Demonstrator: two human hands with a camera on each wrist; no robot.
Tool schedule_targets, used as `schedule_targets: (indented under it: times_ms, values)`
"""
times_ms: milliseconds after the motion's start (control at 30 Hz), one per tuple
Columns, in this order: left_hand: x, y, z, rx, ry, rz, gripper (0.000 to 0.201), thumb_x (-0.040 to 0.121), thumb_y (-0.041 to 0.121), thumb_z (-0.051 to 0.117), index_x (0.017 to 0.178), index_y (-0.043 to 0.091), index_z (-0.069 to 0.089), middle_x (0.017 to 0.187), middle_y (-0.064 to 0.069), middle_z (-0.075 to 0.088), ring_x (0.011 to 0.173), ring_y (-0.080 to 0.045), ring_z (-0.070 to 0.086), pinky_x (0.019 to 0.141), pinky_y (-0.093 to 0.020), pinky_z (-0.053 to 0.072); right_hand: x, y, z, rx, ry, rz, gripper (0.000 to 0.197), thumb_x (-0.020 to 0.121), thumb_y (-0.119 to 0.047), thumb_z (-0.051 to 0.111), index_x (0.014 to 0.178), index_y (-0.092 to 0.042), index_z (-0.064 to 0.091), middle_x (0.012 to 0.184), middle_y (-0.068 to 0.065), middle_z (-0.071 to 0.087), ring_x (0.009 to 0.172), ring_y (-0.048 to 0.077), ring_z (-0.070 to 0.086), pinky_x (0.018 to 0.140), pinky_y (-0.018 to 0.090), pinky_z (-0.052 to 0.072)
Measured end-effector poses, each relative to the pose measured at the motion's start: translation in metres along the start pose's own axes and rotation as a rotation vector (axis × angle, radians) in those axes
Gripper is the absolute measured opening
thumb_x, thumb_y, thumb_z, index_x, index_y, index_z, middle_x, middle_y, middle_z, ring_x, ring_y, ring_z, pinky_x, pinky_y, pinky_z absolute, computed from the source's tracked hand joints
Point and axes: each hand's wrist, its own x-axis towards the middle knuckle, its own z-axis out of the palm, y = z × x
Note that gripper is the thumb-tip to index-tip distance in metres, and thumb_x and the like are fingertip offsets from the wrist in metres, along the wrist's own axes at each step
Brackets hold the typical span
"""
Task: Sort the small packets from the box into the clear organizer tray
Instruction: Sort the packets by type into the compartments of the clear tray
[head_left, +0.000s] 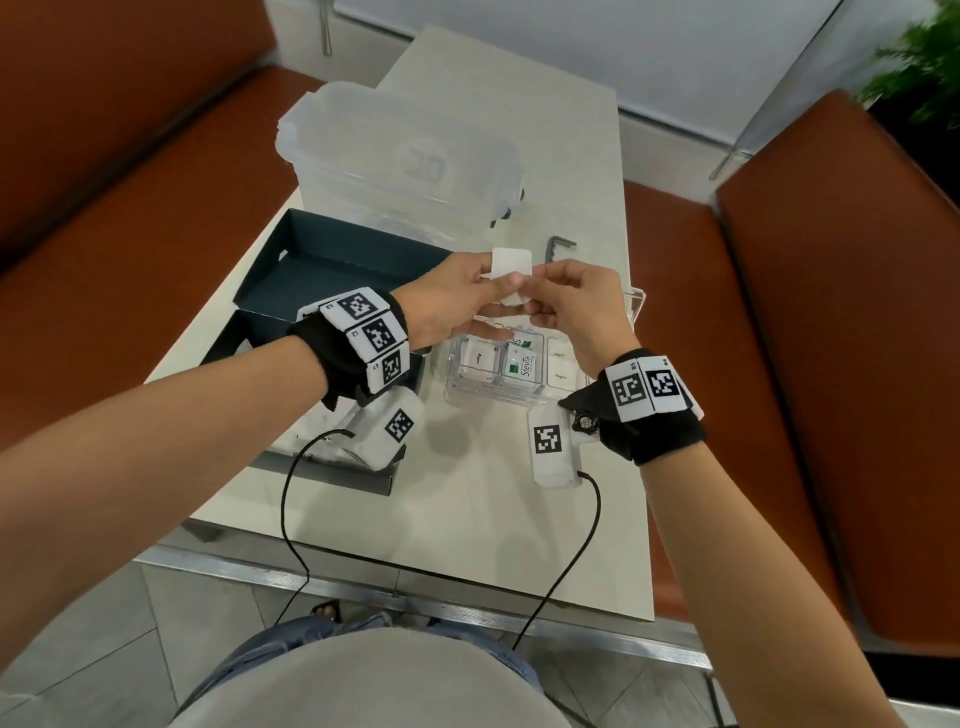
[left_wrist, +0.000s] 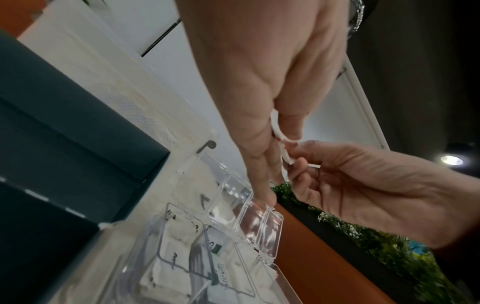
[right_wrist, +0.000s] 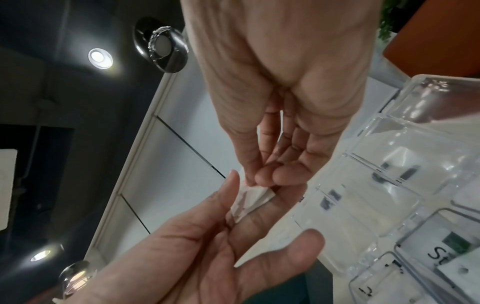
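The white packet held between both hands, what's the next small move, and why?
Probably let the left hand release so the right hand can lower the white packet into the clear tray just below: both hands pinch it now, above compartments already holding packets.

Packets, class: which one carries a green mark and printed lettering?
The Stevia packet, lying in the middle compartment of the clear organizer tray. The packets beside it and the white packet held in both hands show no green.
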Motion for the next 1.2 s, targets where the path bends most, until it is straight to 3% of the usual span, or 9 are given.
schedule_targets:
  times_ms: [167, 333, 467, 567, 633, 733, 933, 1067, 1200]
  values:
    - [-0.003, 0.005, 0.004, 0.061, -0.030, -0.055, 0.031, 0.104, 0.020, 0.041, 0.128, 0.006, 0.053, 0.109, -0.008, 0.065, 0.106, -0.024, 0.066, 0.086, -0.039, 0.058, 0.004, -0.001, 0.000, -0.107, -0.001, -0.045, 0.020, 0.078, -0.005, 0.075, 0.095, -0.008, 0.063, 0.069, 0.010, 0.067, 0.058, 0.018, 0.065, 0.064, 0.032, 0.057]
    - [0.001, 0.005, 0.007, 0.058, 0.012, -0.107, 0.028, 0.106, 0.019, 0.036, 0.121, 0.003, 0.054, 0.100, -0.011, 0.064, 0.090, -0.020, 0.066, 0.084, -0.039, 0.057, 0.011, -0.007, -0.007, -0.439, -0.009, -0.194, 0.026, 0.090, -0.020, 0.061, 0.115, -0.023, 0.066, 0.085, -0.002, 0.066, 0.063, 0.008, 0.060, 0.069, 0.028, 0.052]
    - [0.004, 0.005, 0.013, 0.028, -0.014, -0.129, 0.024, 0.105, 0.015, 0.039, 0.092, 0.012, 0.059, 0.082, -0.004, 0.056, 0.075, -0.015, 0.056, 0.075, -0.034, 0.056, 0.011, -0.008, -0.009, -0.491, -0.045, -0.246, 0.019, 0.092, -0.016, 0.058, 0.104, -0.019, 0.072, 0.079, -0.006, 0.067, 0.058, 0.000, 0.056, 0.060, 0.019, 0.047]
    - [0.008, 0.006, 0.018, 0.005, -0.029, -0.143, 0.021, 0.103, 0.008, 0.040, 0.097, 0.010, 0.061, 0.076, -0.002, 0.052, 0.068, -0.013, 0.051, 0.066, -0.030, 0.055, 0.013, -0.010, -0.018, -0.484, -0.040, -0.244, 0.013, 0.089, -0.016, 0.064, 0.098, -0.018, 0.073, 0.078, -0.008, 0.068, 0.056, -0.006, 0.057, 0.056, 0.016, 0.048]
    - [0.013, 0.006, 0.023, 0.013, -0.018, -0.153, 0.020, 0.100, 0.002, 0.039, 0.105, 0.007, 0.058, 0.074, -0.002, 0.050, 0.064, -0.012, 0.048, 0.061, -0.028, 0.053, 0.015, -0.012, -0.028, -0.465, -0.057, -0.227, 0.012, 0.088, -0.017, 0.066, 0.097, -0.018, 0.074, 0.079, -0.003, 0.069, 0.060, -0.002, 0.057, 0.057, 0.016, 0.049]
    - [0.019, 0.007, 0.033, 0.030, -0.028, -0.165, 0.022, 0.097, -0.003, 0.038, 0.100, 0.008, 0.057, 0.072, -0.003, 0.048, 0.060, -0.012, 0.043, 0.057, -0.026, 0.051, 0.017, -0.014, -0.041, -0.468, -0.100, -0.218, 0.013, 0.087, -0.017, 0.069, 0.099, -0.014, 0.073, 0.077, 0.002, 0.068, 0.064, 0.006, 0.057, 0.058, 0.017, 0.047]
    - [0.032, 0.004, 0.050, 0.204, -0.066, -0.168, 0.022, 0.099, 0.017, 0.048, 0.118, 0.010, 0.056, 0.094, -0.001, 0.062, 0.076, -0.013, 0.058, 0.069, -0.026, 0.051, 0.031, -0.002, -0.086, -0.465, 0.011, -0.179, 0.014, 0.083, -0.019, 0.073, 0.097, -0.016, 0.073, 0.081, -0.006, 0.070, 0.067, -0.002, 0.060, 0.066, 0.011, 0.045]
    - [0.039, -0.007, 0.052, 0.387, -0.028, -0.154, 0.028, 0.098, 0.025, 0.053, 0.122, 0.014, 0.059, 0.106, 0.000, 0.062, 0.082, -0.011, 0.063, 0.068, -0.022, 0.051, 0.040, 0.021, -0.124, -0.746, 0.077, -0.131, 0.018, 0.085, -0.018, 0.071, 0.102, -0.012, 0.074, 0.098, 0.002, 0.071, 0.090, 0.007, 0.062, 0.084, 0.015, 0.042]
    - [0.042, -0.016, 0.054, 0.486, 0.004, -0.155, 0.026, 0.098, 0.023, 0.052, 0.122, 0.015, 0.061, 0.108, 0.000, 0.063, 0.081, -0.009, 0.064, 0.068, -0.021, 0.050, 0.043, 0.047, -0.133, -0.959, -0.006, -0.074, 0.013, 0.088, -0.012, 0.066, 0.098, -0.016, 0.074, 0.099, 0.004, 0.070, 0.088, 0.014, 0.061, 0.085, 0.023, 0.045]
